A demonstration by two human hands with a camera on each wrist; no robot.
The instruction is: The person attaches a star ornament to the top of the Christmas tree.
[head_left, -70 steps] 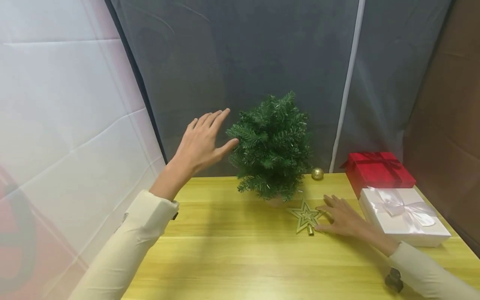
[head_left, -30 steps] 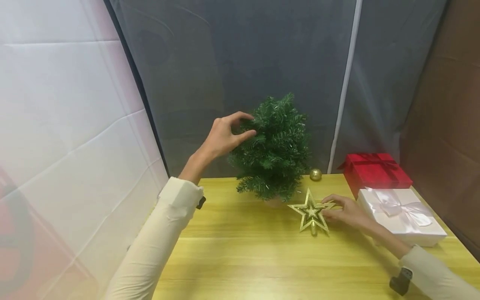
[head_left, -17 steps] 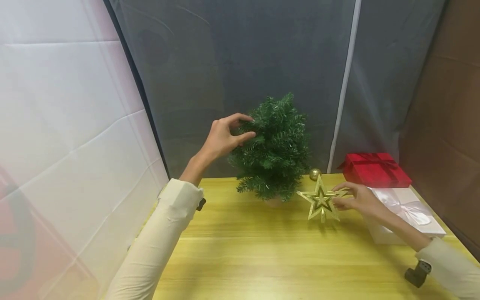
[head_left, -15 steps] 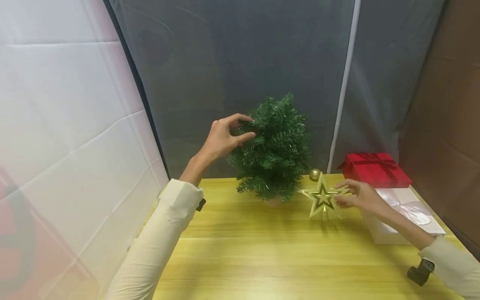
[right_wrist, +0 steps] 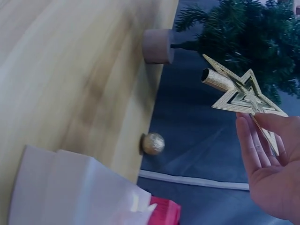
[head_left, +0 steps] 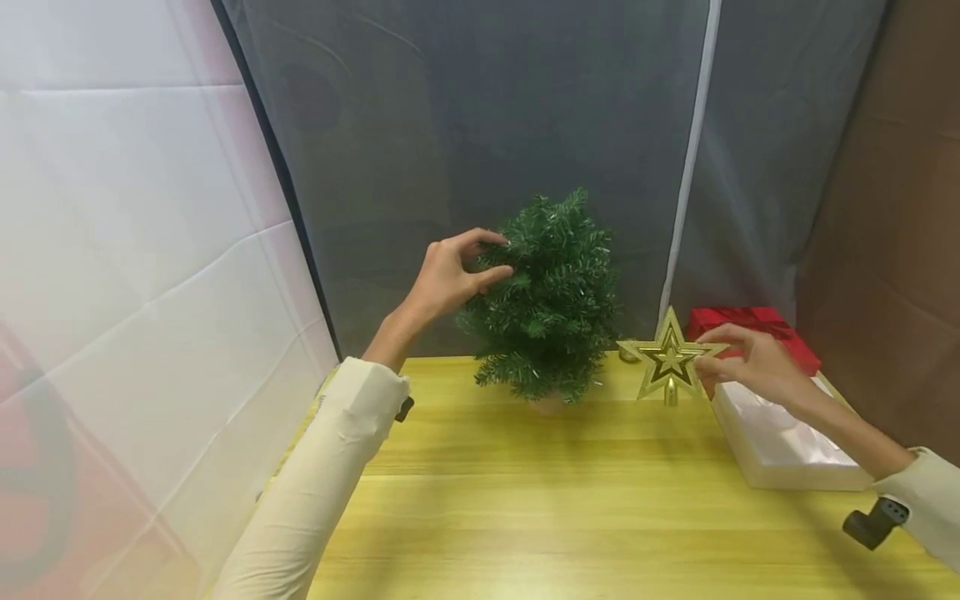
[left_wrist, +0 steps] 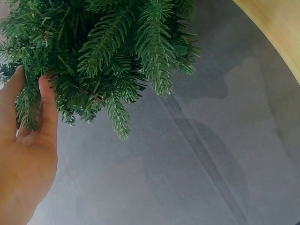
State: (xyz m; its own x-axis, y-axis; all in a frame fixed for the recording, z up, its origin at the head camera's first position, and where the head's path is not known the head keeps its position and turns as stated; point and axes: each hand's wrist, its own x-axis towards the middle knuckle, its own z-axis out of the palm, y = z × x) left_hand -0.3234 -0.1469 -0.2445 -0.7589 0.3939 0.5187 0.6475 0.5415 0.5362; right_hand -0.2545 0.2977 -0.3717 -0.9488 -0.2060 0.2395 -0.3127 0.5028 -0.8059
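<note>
head view: right hand (head_left: 765, 367) pinches gold star (head_left: 672, 359) by one point, held upright above the table (head_left: 525, 521), right of the green tree (head_left: 555, 292). left hand (head_left: 444, 273) has thumb and fingers curled round a branch (left_wrist: 29, 104) on the tree's left side. white box (head_left: 798, 469) and red box (head_left: 797, 346) sit at the table's right.

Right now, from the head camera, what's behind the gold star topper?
Partly showing past the gold star topper: a gold bauble at its left point, the red gift box at its right, grey fabric above. Parts covered by the topper and right hand can't be seen.
</note>
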